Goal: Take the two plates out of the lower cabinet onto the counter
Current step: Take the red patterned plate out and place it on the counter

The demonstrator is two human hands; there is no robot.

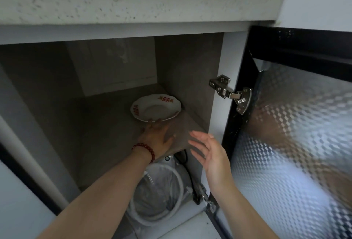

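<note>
A white plate (155, 107) with red flower marks on its rim lies on the shelf (99, 124) inside the open lower cabinet, far right corner. Whether a second plate lies under it I cannot tell. My left hand (157, 136), with a red bead bracelet on the wrist, reaches over the shelf; its fingertips touch the plate's near rim, fingers spread, holding nothing. My right hand (210, 153) hovers with its fingers apart at the cabinet's right front edge, apart from the plate. The speckled stone counter (133, 0) runs above the cabinet.
The cabinet door (297, 124), black-framed with patterned glass, stands open on the right, held by a metal hinge (231, 93). Below the shelf sit a white coiled hose (171, 196), a black cable and a plastic-wrapped item. A white cabinet wall (221, 78) borders the opening on the right.
</note>
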